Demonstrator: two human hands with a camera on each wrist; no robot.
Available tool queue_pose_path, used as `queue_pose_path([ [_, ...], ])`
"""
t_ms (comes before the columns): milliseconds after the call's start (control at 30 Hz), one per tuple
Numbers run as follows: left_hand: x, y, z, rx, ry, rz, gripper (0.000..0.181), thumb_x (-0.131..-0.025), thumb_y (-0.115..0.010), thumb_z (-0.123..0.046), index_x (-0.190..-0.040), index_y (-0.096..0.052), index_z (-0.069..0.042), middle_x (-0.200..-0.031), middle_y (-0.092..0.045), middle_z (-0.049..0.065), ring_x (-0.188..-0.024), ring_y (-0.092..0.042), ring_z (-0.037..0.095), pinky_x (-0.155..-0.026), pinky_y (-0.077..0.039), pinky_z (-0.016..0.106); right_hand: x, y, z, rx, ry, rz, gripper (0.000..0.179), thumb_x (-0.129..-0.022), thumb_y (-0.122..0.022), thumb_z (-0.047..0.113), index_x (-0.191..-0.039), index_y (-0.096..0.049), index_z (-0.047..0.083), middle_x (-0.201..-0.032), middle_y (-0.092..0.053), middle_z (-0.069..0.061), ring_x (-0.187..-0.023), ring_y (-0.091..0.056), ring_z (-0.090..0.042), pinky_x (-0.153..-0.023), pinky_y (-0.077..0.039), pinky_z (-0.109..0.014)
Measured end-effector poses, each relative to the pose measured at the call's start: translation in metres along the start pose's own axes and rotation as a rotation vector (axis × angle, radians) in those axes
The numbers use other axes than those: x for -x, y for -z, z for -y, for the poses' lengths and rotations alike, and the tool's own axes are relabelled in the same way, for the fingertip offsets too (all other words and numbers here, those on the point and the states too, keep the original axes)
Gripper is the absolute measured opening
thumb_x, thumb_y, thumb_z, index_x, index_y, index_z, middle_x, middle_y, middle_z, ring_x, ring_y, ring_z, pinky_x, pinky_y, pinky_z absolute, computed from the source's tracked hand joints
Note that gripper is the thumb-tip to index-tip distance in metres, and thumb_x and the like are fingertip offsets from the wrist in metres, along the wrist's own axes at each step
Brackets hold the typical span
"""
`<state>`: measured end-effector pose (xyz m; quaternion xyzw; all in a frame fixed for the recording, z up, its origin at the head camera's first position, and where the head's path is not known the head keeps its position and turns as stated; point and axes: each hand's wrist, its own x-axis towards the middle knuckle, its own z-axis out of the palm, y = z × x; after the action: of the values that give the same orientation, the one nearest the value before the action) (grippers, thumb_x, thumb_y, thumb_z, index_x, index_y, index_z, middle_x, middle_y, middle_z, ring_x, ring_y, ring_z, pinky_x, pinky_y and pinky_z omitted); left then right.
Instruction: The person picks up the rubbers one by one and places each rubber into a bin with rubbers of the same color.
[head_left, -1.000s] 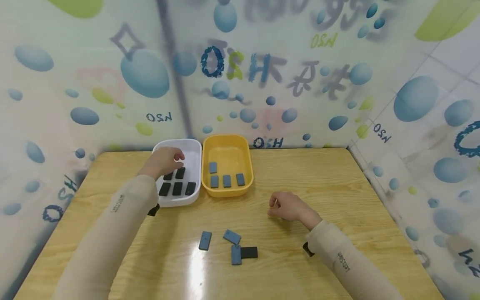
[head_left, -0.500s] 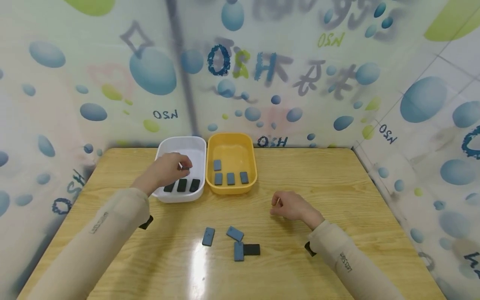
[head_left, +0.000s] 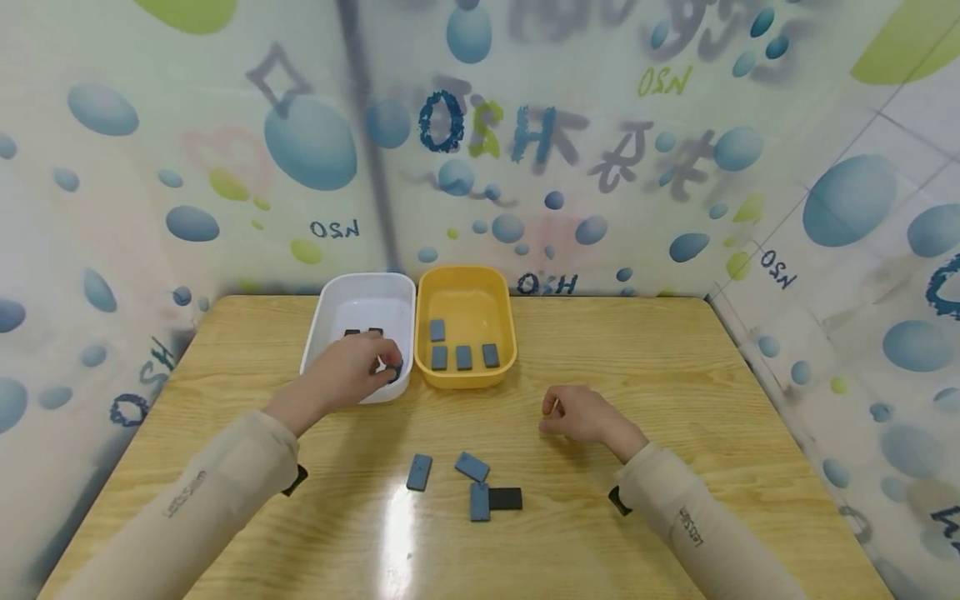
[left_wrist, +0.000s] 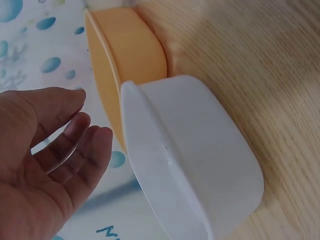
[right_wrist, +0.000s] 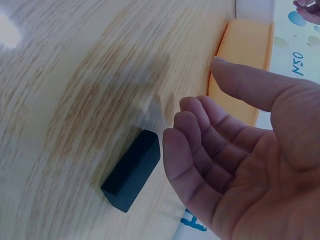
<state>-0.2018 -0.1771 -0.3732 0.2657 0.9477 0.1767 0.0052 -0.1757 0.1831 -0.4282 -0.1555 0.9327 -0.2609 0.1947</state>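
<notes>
The left hand [head_left: 337, 377] reaches into the white bin [head_left: 371, 296], its fingers bent and, in the left wrist view, apart from the thumb. At 3 o'clock a dark block [head_left: 396, 372] shows at the fingertips; whether they touch it cannot be told. From the hand's middle, two more dark blocks [head_left: 375, 332] lie in that bin, partly hidden, at 12 and 1 o'clock.

The right hand [head_left: 581, 413] is held near the middle of the table [head_left: 615, 350], its fingers loosely curled and apart from the thumb. The right wrist view shows a dark oblong object [right_wrist: 131, 171] beside its fingertips.

At 3 o'clock of the white bin, just beside it, the yellow bin [head_left: 472, 308] holds four blue-grey blocks [head_left: 463, 358], three in a row along its 6 o'clock side.

At 8 o'clock from the right hand, a black block [head_left: 506, 498] lies with a blue-grey tile [head_left: 479, 502] at its 9 o'clock end. Two more tiles [head_left: 472, 467] lie nearby, at 12 and 10 o'clock from that tile.
</notes>
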Motion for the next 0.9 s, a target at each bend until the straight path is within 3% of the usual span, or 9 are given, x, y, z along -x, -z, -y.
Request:
queue_pose_path([
  [500, 0.022, -0.014, -0.023, 0.008, -0.091, 0.0, 0.012, -0.086, -0.071, -0.011, -0.096, -0.069, -0.017, -0.092, -0.066, -0.003, -0.082, -0.061, 0.013, -0.072, -0.052, 0.029, -0.001, -0.002, 0.003, 0.013, -0.019, 0.004, 0.017, -0.088, -0.071, 0.019, -0.097, -0.062, 0.008, -0.072, -0.058, 0.0, -0.058, -0.051, -0.011, -0.057, -0.041, -0.027],
  [900, 0.033, -0.035, -0.025, 0.023, -0.17, 0.038, 0.014, -0.084, -0.074, -0.011, -0.096, -0.069, -0.016, -0.091, -0.065, -0.003, -0.083, -0.062, 0.012, -0.072, -0.052, 0.026, -0.002, -0.007, 0.01, 0.004, -0.021, 0.015, 0.014, -0.088, -0.07, 0.019, -0.095, -0.062, 0.01, -0.071, -0.056, 0.001, -0.058, -0.05, -0.012, -0.057, -0.04, -0.026],
])
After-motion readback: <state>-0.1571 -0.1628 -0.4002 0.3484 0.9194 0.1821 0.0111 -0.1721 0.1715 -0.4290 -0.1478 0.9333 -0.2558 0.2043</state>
